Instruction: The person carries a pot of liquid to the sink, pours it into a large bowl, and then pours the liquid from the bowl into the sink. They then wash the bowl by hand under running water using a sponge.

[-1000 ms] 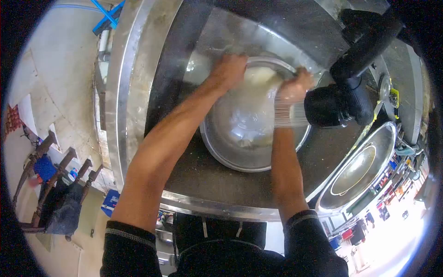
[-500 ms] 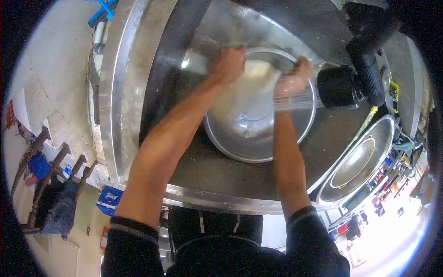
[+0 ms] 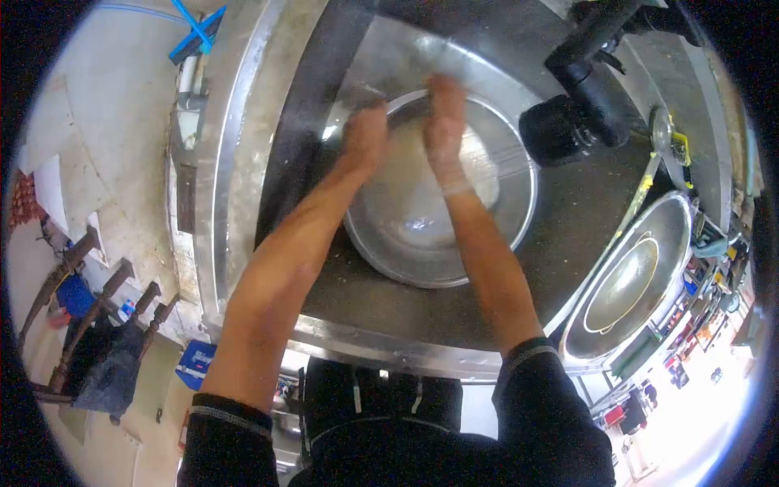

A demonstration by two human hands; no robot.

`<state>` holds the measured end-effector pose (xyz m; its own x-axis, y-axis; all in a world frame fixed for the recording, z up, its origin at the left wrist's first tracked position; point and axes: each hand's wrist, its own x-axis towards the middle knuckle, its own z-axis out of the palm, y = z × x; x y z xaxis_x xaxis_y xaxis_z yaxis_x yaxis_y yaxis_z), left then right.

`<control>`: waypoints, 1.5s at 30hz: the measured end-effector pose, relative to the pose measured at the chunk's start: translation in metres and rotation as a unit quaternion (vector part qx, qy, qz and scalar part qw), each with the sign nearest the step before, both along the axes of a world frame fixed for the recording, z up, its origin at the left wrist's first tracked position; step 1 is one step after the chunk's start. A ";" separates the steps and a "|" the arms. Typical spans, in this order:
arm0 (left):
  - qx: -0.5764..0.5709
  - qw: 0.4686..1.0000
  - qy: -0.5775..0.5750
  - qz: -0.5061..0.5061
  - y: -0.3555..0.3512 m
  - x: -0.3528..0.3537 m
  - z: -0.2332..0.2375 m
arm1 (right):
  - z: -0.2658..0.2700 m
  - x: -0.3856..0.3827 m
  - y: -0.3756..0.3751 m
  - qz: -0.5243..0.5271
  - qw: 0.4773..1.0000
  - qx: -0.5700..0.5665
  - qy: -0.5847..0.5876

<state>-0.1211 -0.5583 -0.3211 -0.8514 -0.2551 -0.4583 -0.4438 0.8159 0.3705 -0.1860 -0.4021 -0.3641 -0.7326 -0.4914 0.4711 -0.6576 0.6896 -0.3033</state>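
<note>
A round metal basin [image 3: 414,272] stands in a dark-floored metal sink, with whitish, cloudy contents inside. My left hand [image 3: 367,140] is at the basin's upper left rim, its fingers curled in and seemingly closed on the edge, though slightly blurred. Over the basin's far part is my right hand [image 3: 445,122], smeared by motion, so its fingers cannot be made out. From the right, a black spray head [image 3: 555,131] sends thin streams of water into the basin, close to my right wrist.
A wide metal pan [image 3: 629,280] leans at the right side of the sink. The sink's metal front edge [image 3: 389,345] runs before my body. Dark wooden posts [image 3: 114,280] and a blue box [image 3: 195,363] are at the left.
My right hand has moved left, out of the water streams, to the basin's far middle. My left hand has shifted left and nearer along the rim. The whole view has also shifted slightly.
</note>
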 end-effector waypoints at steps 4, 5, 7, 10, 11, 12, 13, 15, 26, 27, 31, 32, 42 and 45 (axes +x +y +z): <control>0.036 0.999 -0.009 -0.007 0.001 0.003 0.002 | 0.038 -0.012 0.012 -0.036 0.952 0.041 -0.302; 0.033 0.999 -0.003 -0.012 -0.001 -0.001 -0.002 | 0.033 -0.010 0.010 -0.043 0.964 -0.013 -0.263; 0.028 0.999 0.019 -0.022 -0.002 -0.008 -0.010 | 0.022 -0.009 0.007 -0.055 0.974 -0.122 -0.182; 0.047 0.995 0.071 -0.060 0.005 -0.022 -0.008 | -0.001 -0.009 0.003 -0.003 0.991 -0.107 -0.083; 0.060 0.991 0.098 -0.074 0.000 -0.036 -0.013 | -0.005 -0.010 -0.002 0.029 0.995 -0.076 -0.052; 0.075 0.986 0.120 -0.089 -0.002 -0.041 -0.016 | -0.009 -0.007 -0.005 0.059 0.992 -0.074 -0.081; 0.088 0.985 0.134 -0.065 -0.003 -0.040 -0.020 | -0.013 -0.008 -0.007 0.087 0.988 -0.072 -0.109; 0.118 0.982 0.144 -0.010 -0.002 -0.013 -0.004 | -0.005 0.002 0.008 0.059 0.976 -0.116 -0.173; 0.075 0.997 0.032 -0.014 0.010 -0.011 -0.005 | 0.010 0.005 0.017 0.009 0.986 -0.083 -0.146; 0.050 0.999 -0.017 0.013 0.013 -0.005 -0.001 | 0.014 0.005 0.030 -0.048 0.994 -0.037 -0.093; 0.044 0.999 0.018 -0.002 0.009 0.017 -0.012 | 0.011 0.009 0.009 -0.062 0.991 -0.066 -0.101; 0.069 0.995 0.056 -0.037 0.004 0.007 -0.030 | -0.023 0.016 0.003 -0.028 0.990 -0.062 -0.123; 0.126 0.992 0.005 0.015 -0.022 0.016 0.000 | -0.029 0.009 0.038 -0.045 0.984 -0.123 -0.121; 0.147 0.988 0.046 -0.001 -0.023 0.000 -0.007 | -0.005 0.022 -0.016 -0.020 0.988 -0.121 -0.099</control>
<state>-0.1211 -0.5817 -0.3284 -0.8930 -0.1218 -0.4332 -0.3966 0.6679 0.6298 -0.1641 -0.4184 -0.3687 -0.8385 -0.3511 0.4167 -0.5428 0.6056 -0.5820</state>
